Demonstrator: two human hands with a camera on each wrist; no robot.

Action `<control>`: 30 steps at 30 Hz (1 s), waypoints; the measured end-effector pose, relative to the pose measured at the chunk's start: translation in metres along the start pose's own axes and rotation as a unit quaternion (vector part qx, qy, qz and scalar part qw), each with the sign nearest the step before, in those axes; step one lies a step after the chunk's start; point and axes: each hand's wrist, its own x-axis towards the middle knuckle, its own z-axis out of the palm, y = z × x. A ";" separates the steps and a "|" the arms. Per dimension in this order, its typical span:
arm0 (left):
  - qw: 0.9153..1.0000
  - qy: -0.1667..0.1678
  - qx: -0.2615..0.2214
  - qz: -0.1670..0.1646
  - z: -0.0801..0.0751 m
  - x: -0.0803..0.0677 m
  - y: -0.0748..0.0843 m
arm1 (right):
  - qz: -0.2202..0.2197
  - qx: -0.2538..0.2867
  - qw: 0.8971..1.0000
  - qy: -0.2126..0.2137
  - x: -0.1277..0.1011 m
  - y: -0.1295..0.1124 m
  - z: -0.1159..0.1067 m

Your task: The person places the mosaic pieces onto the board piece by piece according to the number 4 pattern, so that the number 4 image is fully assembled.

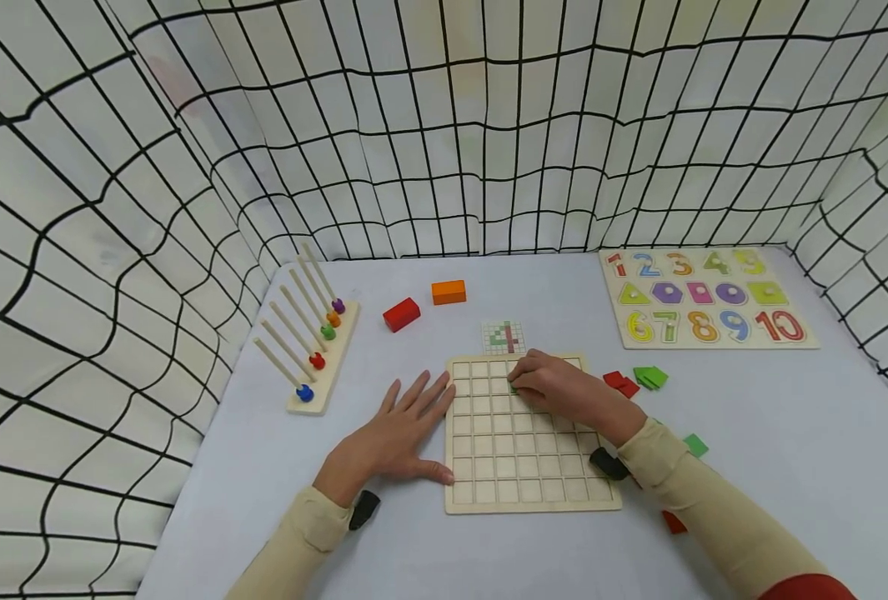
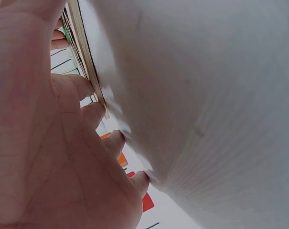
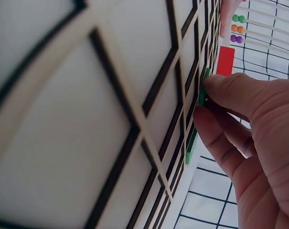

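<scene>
Head view: our right hand (image 1: 556, 387) pinches a green tile (image 1: 514, 387) onto the wooden grid board (image 1: 526, 492), in its second row near the top, while our left hand (image 1: 398, 437) lies flat and spread on the table (image 1: 789, 433) against the board's left edge.

Around the board we count one pattern card (image 1: 503, 337) just behind it, two blocks, red (image 1: 402, 314) and orange (image 1: 449, 292), one peg rack (image 1: 312, 342) with five rods and five beads, and one number puzzle (image 1: 702, 296) far right. Loose red tiles (image 1: 621, 383) and green tiles (image 1: 650, 377) lie right of the board, partly hidden by our right forearm, so we cannot count them.
</scene>
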 end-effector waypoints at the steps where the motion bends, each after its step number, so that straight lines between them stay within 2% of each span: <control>1: 1.000 0.000 0.000 0.000 0.000 0.000 0.000 | 0.000 0.002 1.000 0.001 0.000 0.000 0.000; 9: 1.000 0.001 0.006 -0.003 0.001 0.000 0.000 | -0.027 -0.013 0.999 0.024 -0.002 0.000 0.001; 17: 1.000 -0.002 0.002 -0.002 0.001 0.000 0.000 | -0.058 -0.038 0.994 0.080 -0.012 0.009 -0.007; 22: 1.000 0.002 -0.001 0.002 0.002 0.001 0.000 | -0.023 -0.031 0.997 0.068 -0.027 0.016 -0.018; 30: 1.000 0.001 0.003 -0.001 0.002 0.002 0.000 | 0.065 -0.026 0.997 0.039 -0.061 0.027 -0.036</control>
